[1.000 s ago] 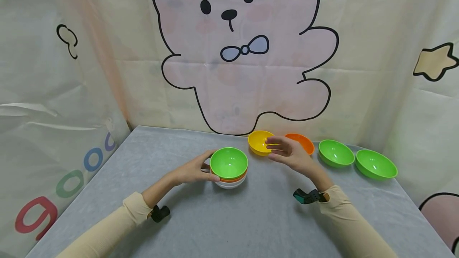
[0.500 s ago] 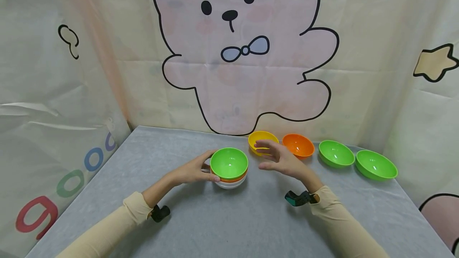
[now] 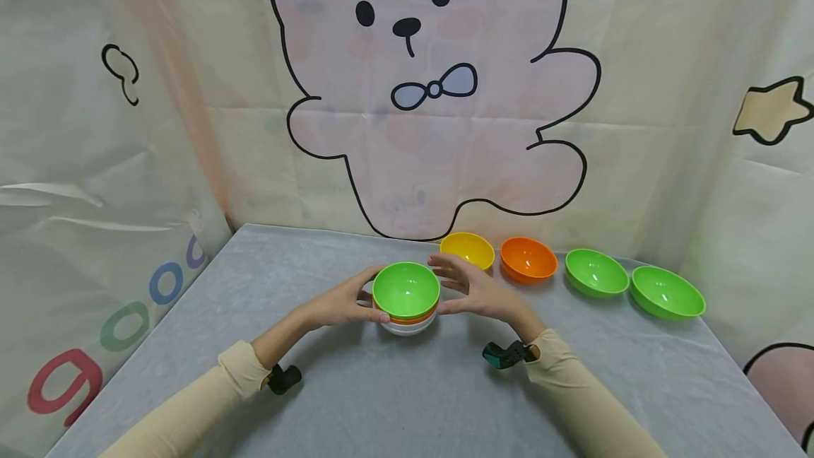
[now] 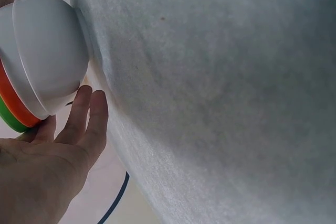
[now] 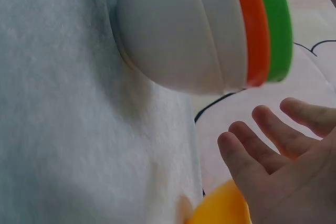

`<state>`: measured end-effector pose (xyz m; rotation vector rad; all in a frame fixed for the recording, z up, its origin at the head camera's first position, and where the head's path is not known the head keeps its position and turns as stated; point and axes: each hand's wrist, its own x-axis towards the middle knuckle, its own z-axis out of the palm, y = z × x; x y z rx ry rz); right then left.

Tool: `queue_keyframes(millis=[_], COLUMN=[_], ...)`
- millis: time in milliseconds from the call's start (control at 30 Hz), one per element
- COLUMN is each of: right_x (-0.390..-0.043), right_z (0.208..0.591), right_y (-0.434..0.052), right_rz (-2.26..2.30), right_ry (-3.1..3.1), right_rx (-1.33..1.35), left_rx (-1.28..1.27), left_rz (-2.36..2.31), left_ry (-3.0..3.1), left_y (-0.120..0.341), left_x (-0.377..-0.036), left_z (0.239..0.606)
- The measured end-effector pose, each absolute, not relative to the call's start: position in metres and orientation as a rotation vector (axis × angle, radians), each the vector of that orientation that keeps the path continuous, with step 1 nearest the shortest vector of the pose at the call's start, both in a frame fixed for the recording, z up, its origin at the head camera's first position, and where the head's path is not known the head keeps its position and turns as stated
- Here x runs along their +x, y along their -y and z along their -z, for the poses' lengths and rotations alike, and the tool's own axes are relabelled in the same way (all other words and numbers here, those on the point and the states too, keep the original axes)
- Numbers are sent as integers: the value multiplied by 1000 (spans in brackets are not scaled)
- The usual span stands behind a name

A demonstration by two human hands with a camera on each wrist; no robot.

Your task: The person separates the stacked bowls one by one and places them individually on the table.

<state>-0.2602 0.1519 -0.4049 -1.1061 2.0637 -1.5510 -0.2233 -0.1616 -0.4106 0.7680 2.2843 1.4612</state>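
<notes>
from the head view my left hand (image 3: 340, 304) grasps the left side of the bowl stack (image 3: 407, 297) mid-table (image 3: 305, 387), and my right hand (image 3: 473, 291), fingers spread and released, sits just beside its right side; i judge i'm about to grip the stack two-handed. the left wrist view shows my fingers (image 4: 86, 116) straight beside the white bottom bowl (image 4: 47, 56), while the right wrist view shows loose fingers (image 5: 262, 150) apart from the stack, so next they need to close in evenly.

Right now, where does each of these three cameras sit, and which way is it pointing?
Head: worn on the head, looking forward and down at the table, the stacked bowls, both forearms.
Left wrist: beside the left hand, facing the stack's white underside.
Right wrist: beside the right hand, facing the stack, yellow bowl below.
All three share the stack.
</notes>
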Motion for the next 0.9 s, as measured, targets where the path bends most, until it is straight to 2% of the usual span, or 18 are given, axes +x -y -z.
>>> queue_keyframes(millis=[900], right_x=[-261], right_z=[415], right_y=[-118], right_rz=[1517], right_ry=[-2133], right_rx=[-1131], left_rx=[734], left_rz=[-1467], left_ry=[-2269], left_y=[162], left_x=[-221], left_z=[409])
